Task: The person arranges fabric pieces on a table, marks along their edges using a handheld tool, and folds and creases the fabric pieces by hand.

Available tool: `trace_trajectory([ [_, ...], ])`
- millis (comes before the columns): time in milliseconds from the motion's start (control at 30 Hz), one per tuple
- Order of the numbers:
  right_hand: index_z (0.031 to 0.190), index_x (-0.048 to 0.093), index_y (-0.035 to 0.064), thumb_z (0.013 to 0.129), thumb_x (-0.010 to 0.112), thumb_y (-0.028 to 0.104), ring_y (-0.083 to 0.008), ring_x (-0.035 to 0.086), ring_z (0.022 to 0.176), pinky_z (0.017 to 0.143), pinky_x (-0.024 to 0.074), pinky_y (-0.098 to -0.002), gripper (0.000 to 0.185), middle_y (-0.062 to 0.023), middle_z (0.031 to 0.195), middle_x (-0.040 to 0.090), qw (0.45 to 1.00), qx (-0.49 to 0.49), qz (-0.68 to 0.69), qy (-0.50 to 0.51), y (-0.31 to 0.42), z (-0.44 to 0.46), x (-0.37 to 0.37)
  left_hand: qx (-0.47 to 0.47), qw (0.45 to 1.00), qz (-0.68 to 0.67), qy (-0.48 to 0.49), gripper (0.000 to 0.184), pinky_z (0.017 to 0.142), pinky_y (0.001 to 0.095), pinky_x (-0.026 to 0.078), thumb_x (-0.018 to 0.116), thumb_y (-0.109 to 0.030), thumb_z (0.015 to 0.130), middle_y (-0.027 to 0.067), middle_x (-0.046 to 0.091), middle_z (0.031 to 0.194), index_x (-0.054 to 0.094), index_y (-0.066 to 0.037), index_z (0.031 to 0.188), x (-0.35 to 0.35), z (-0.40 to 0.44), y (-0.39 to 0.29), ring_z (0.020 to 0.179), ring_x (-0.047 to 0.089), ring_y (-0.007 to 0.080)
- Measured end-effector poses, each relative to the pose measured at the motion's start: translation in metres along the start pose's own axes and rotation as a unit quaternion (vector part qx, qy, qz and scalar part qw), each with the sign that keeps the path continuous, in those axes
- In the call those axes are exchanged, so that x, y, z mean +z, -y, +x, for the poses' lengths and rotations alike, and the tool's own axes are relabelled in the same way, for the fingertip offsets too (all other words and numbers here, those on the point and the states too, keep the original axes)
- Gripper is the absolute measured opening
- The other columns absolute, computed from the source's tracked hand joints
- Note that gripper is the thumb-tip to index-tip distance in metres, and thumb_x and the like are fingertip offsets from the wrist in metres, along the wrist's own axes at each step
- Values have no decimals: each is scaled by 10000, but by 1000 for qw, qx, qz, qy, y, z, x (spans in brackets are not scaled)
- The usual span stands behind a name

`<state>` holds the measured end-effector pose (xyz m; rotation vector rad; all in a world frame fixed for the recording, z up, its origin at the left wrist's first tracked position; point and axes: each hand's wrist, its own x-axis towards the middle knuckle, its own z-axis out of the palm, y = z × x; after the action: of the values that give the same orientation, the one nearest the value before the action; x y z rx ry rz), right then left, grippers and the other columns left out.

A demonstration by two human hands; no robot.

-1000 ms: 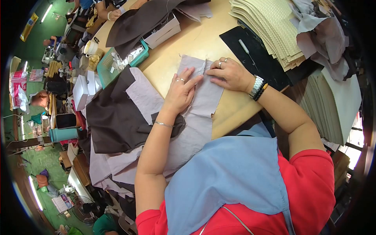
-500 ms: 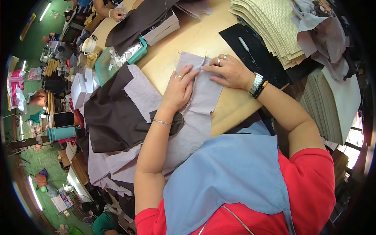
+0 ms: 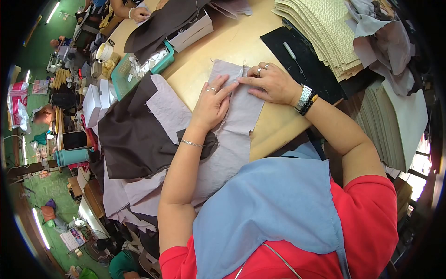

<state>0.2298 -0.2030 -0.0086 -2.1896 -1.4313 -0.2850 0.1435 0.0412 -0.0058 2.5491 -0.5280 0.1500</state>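
Note:
A strip of pale mauve fabric (image 3: 240,109) lies on the wooden table (image 3: 197,56) and runs down to the lap. A raised seam or fold goes along its upper part. My left hand (image 3: 211,104) rests on the fabric's left side, fingers spread and lying flat. From the right, my right hand (image 3: 274,83) touches the seam with its index fingertip, its other fingers curled. The fingertips of both hands nearly meet. Dark brown fabric (image 3: 132,132) lies left of my left forearm, with another mauve piece over it.
At the upper left stand a teal basket (image 3: 166,62) of white pieces and a white box (image 3: 193,33) under dark fabric. A black board (image 3: 297,63) with a white pen (image 3: 289,49) and textured cream sheets (image 3: 320,35) lie right. A co-worker's hand (image 3: 139,14) shows beyond.
My right index fingertip has come onto the seam, and my left hand has shifted slightly. The view has drifted a little. At the far edge the co-worker's hand has moved slightly right.

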Motion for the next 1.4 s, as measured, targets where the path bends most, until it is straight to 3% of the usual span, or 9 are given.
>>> trace_trajectory([
  [267, 1137, 696, 125, 872, 685, 266, -233, 583, 1013, 891, 468, -368, 301, -42, 1077, 633, 1000, -3, 16, -11, -1, -1, 0, -27, 999, -39, 1, 447, 1145, 567, 263, 519, -87, 896, 114, 504, 1453, 562, -125, 1339, 0, 0, 0, 1383, 425, 340],
  [567, 1087, 695, 109, 864, 695, 267, -238, 591, 989, 887, 472, -366, 273, -54, 1055, 642, 1000, 2, 22, -17, 0, 0, -2, -36, 985, -168, -30, 207, 1147, 444, 298, 721, -86, 787, 173, 564, 1363, 669, -56, 985, -1, -3, 10, 1366, 446, 356],
  [667, 1084, 693, 108, 864, 695, 266, -239, 592, 988, 887, 473, -368, 271, -54, 1056, 644, 1000, 3, 23, -17, 0, 0, -2, -41, 981, -187, -30, 176, 1134, 435, 319, 723, -87, 785, 165, 579, 1336, 679, -48, 950, -1, -3, 12, 1359, 450, 352],
  [967, 1078, 694, 105, 861, 700, 261, -241, 590, 992, 892, 471, -368, 268, -55, 1056, 647, 999, 11, 29, -14, 0, -1, -2, -28, 980, -193, -27, 176, 1132, 435, 323, 707, -70, 781, 160, 581, 1334, 676, -45, 952, -2, -3, 14, 1359, 450, 354],
  [1400, 1105, 692, 97, 834, 727, 204, -254, 605, 944, 865, 484, -375, 294, -59, 1038, 651, 999, 11, 45, -15, 0, 1, -4, -35, 978, -203, -21, 203, 1170, 461, 239, 709, -117, 779, 152, 583, 1344, 666, -56, 968, -2, -4, 15, 1387, 423, 358],
])
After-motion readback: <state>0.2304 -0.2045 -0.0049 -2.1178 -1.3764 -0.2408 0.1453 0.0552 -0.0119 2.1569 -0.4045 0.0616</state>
